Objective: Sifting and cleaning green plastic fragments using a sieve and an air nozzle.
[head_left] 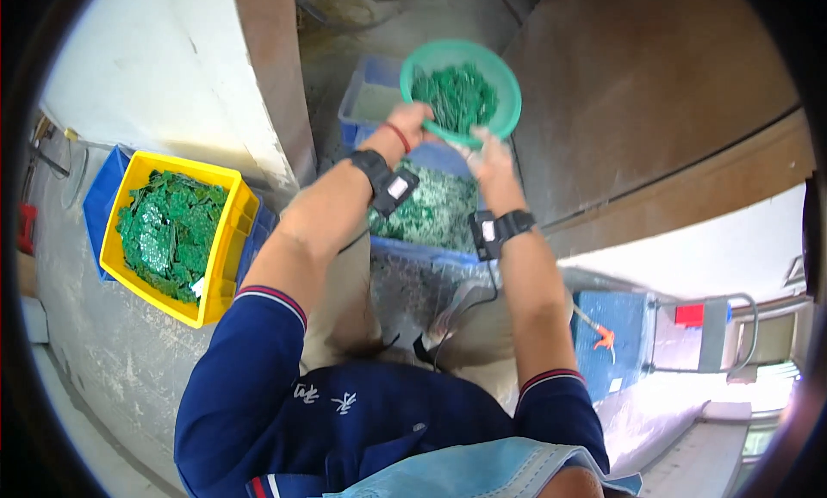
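Note:
A light green plastic basin (pixel 508 71), with tangled dark green pieces (pixel 461 97) in it, is held out in front of me over the blue bins. My left hand (pixel 410 124) grips its near left rim. At the near right rim, my right hand (pixel 494 160) is closed with the thumb over the edge, somewhat blurred. Below both hands stands a blue bin (pixel 422 252) holding green pieces mixed with whitish bits (pixel 439 214). Behind it, partly covered by the basin, is another blue bin (pixel 349 110) with pale contents.
To my left, a yellow crate (pixel 222 265) full of flat green pieces (pixel 177 231) rests on a blue crate (pixel 102 183). A white panel (pixel 164 76) rises beyond it. Brown boards (pixel 637 102) stand at the right. Nearer right is a blue-decked cart (pixel 620 326) with an orange-handled tool (pixel 605 336).

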Demonstrator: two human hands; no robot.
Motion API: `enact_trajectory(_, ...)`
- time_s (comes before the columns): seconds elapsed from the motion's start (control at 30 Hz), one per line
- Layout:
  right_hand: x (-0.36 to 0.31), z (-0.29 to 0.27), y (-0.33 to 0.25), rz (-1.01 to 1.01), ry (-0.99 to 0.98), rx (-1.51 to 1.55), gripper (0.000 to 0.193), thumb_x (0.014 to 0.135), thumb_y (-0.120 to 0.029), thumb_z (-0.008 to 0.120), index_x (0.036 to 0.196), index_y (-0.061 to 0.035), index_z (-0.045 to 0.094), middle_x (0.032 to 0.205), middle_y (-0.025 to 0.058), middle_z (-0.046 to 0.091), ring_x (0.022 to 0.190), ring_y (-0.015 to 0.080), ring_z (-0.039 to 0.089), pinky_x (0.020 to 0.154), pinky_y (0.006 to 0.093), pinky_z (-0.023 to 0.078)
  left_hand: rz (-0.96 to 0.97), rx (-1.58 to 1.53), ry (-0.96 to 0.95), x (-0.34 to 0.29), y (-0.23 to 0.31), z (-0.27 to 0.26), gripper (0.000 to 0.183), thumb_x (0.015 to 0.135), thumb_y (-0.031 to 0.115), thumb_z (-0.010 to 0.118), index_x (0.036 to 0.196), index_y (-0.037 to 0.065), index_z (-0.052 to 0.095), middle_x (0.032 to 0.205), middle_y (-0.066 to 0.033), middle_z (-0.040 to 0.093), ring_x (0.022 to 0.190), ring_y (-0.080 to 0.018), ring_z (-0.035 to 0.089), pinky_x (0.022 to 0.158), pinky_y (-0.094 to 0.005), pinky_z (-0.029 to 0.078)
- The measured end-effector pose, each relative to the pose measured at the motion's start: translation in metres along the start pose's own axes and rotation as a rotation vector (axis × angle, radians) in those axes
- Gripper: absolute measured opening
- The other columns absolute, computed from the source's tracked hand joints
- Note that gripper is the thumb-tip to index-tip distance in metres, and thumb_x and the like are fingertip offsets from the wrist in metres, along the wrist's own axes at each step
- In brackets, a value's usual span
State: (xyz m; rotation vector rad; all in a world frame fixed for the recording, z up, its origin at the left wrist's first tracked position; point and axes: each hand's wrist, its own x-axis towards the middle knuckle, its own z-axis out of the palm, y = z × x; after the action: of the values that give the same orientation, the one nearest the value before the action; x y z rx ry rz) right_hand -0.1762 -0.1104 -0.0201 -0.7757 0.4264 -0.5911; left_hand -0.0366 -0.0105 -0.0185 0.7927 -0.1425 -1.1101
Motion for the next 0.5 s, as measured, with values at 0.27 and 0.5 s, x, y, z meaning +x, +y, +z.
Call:
enact_trajectory(0.27, -0.12, -0.1, -0.218, -0.186, 0.034, -0.263, 0.055, 0.086, -0.02, 0.052, 0.127, 0.007, 0.026, 0.131, 0.0263, 0.029, 0.119, 0.0387, 0.034, 0.092, 0.048, 0.04, 0.021, -0.255, 0.002, -0.015, 0.044, -0.001, 0.05, 0.076, -0.008, 0.032, 0.12, -0.008, 0.01, 0.127, -0.033, 0.014, 0.113, -0.0637, 0.009, 0.085, -0.0702, 0.033)
enact_trajectory(0.5, -0.366, -0.379, -0.215, -0.222, 0.916, -1.847, 0.03, 0.09, -0.025, 0.041, 0.107, -0.0025, 0.052, 0.099, 0.0163, 0.059, 0.09, 0.0254, 0.058, 0.075, 0.0336, 0.047, 0.082, 0.222, 0.148, 0.003, 0.054, -0.042, 0.045, 0.085, 0.003, 0.033, 0.126, -0.003, 0.018, 0.128, -0.027, 0.02, 0.11, -0.059, 0.026, 0.085, -0.0639, 0.04)
